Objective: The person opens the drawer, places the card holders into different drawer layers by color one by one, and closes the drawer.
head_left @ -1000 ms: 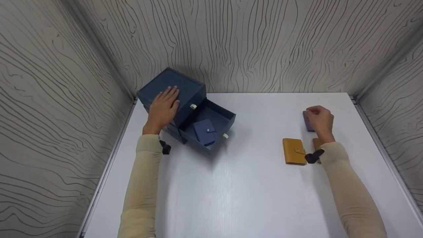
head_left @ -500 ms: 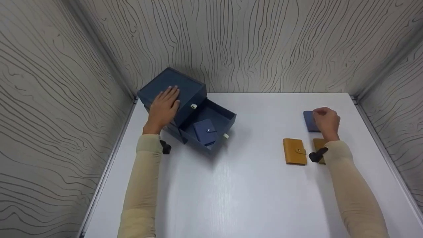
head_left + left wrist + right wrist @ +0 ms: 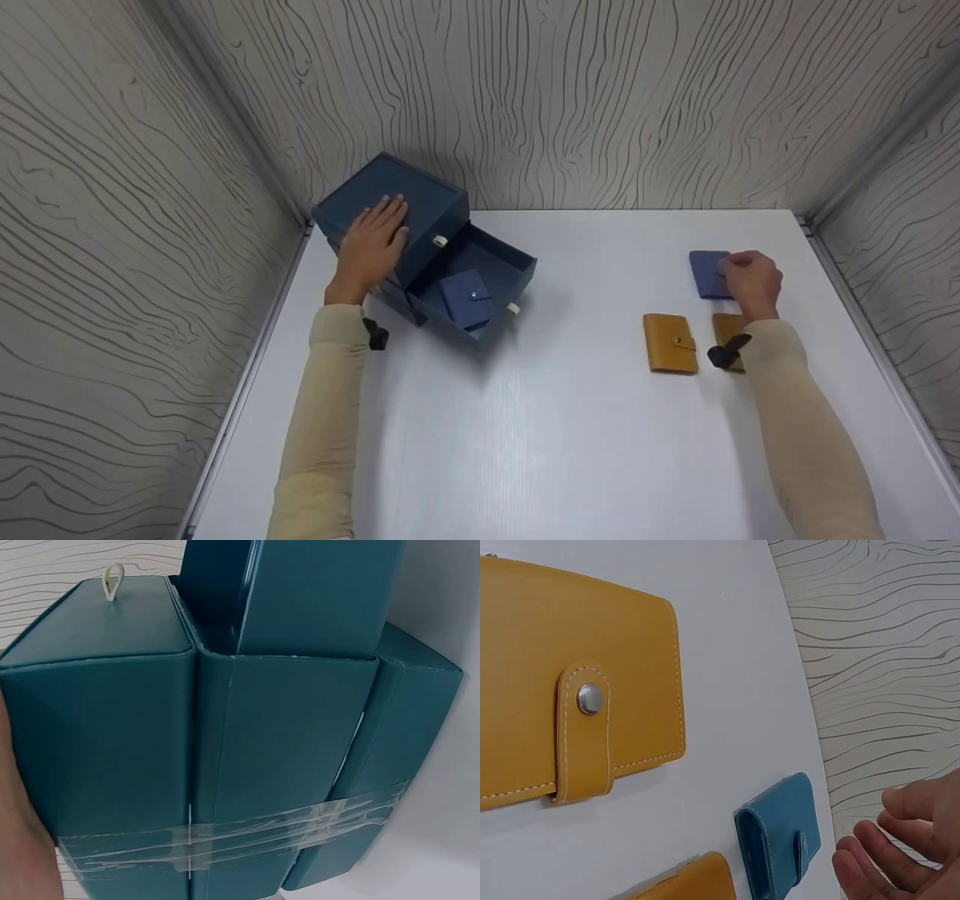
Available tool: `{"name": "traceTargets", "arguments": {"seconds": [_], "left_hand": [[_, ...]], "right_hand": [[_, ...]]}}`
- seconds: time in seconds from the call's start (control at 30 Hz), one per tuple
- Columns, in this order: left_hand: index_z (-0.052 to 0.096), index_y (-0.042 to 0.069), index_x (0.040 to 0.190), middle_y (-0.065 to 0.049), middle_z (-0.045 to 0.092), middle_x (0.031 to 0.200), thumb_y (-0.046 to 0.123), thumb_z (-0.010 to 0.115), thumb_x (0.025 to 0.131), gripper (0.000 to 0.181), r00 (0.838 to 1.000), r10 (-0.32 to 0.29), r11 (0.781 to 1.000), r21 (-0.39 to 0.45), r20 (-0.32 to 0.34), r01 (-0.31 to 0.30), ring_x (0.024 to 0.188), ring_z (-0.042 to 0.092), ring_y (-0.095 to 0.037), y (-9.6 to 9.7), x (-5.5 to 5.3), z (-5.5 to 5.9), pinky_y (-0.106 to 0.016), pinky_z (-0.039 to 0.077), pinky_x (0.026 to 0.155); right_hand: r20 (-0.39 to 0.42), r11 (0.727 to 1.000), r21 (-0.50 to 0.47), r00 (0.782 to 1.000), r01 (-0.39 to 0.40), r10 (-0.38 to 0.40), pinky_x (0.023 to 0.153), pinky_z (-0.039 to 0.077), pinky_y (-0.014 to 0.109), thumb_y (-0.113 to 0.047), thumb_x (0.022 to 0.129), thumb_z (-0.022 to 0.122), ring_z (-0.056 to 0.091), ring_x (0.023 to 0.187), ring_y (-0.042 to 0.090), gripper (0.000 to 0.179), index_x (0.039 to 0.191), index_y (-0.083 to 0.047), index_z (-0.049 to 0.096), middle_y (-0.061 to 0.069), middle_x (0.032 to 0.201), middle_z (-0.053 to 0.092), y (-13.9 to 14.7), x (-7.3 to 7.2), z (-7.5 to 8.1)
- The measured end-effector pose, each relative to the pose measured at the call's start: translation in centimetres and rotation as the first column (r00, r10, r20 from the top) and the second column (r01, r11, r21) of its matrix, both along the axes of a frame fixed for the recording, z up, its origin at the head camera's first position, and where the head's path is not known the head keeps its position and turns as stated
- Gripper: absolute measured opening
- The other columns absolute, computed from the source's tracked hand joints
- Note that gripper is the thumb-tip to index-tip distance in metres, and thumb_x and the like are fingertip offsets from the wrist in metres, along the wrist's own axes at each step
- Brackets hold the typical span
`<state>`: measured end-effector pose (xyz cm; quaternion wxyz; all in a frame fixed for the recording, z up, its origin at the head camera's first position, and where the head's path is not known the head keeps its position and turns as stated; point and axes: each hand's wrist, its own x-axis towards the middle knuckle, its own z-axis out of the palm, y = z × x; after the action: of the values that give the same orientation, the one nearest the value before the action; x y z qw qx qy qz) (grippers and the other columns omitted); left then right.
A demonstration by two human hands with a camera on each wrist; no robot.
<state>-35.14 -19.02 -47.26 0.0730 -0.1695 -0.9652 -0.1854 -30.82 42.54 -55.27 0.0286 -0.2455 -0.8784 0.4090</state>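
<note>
The right hand (image 3: 754, 283) has slid rightward, baring more of the far-right blue wallet (image 3: 707, 274)! It's loosely curled, gripping nothing; 2 yellow wallets (image 3: 667, 343) sit nearer. The left hand (image 3: 369, 246) lies flat on the drawer box (image 3: 424, 187). Looks like lining up a pickup; that calls for a pinch at the edge.

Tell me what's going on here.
A person's left hand rests flat on a dark blue, boxy drawer unit; its open drawer holds a blue rectangular snap wallet. The right hand, gripping nothing, is near another blue wallet on the white table. A rectangular yellow leathery wallet and a second yellow one lie nearer the person.
</note>
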Motion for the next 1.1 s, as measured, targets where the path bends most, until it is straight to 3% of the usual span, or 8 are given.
{"name": "traceTargets", "arguments": {"seconds": [0.43,0.67,0.87,1.1], "left_hand": [[0.035,0.014,0.168,-0.002,0.032,0.176,0.038,0.035,0.116,0.056,1.0,-0.003,1.0,-0.002,-0.02,0.003,0.166,0.024,-0.023,0.0,0.1,0.0,-0.045,0.014,0.139],[0.036,0.014,0.167,-0.001,0.033,0.175,0.038,0.035,0.116,0.056,0.999,0.002,1.0,-0.004,-0.034,-0.002,0.166,0.025,-0.022,-0.1,-0.1,-0.3,-0.044,0.016,0.139],[0.037,0.015,0.167,-0.001,0.033,0.175,0.038,0.036,0.116,0.056,0.999,0.008,1.0,-0.004,-0.039,-0.008,0.165,0.025,-0.022,-0.1,-0.1,-0.3,-0.044,0.016,0.139],[0.036,0.015,0.167,0.0,0.032,0.175,0.039,0.035,0.116,0.056,1.0,0.008,1.0,-0.003,-0.029,-0.008,0.166,0.024,-0.021,-0.1,-0.1,-0.3,-0.043,0.015,0.139]], "right_hand": [[0.078,1.0,0.002,0.997,0.015,-0.015,0.106,0.051,0.048,-0.032,0.11,0.052,0.055,0.129,0.041,0.058,0.148,0.012,0.052,0.032,0.146,0.056,1.2,-0.1,-1.2],[0.13,0.999,-0.011,0.991,0.03,-0.029,0.117,0.047,0.057,-0.034,0.11,0.05,0.051,0.136,0.047,0.064,0.15,0.016,0.046,0.036,0.15,0.05,2.2,-0.3,-2.4],[0.174,1.0,0.023,0.985,0.004,-0.008,0.118,0.047,0.06,-0.031,0.11,0.048,0.052,0.135,0.051,0.064,0.148,0.02,0.044,0.04,0.149,0.05,2.5,-0.3,-3.2],[0.203,1.0,0.018,0.979,-0.006,0.002,0.123,0.042,0.062,-0.028,0.11,0.047,0.045,0.145,0.056,0.069,0.154,0.022,0.032,0.044,0.156,0.04,2.4,-0.1,-3.7]]}}
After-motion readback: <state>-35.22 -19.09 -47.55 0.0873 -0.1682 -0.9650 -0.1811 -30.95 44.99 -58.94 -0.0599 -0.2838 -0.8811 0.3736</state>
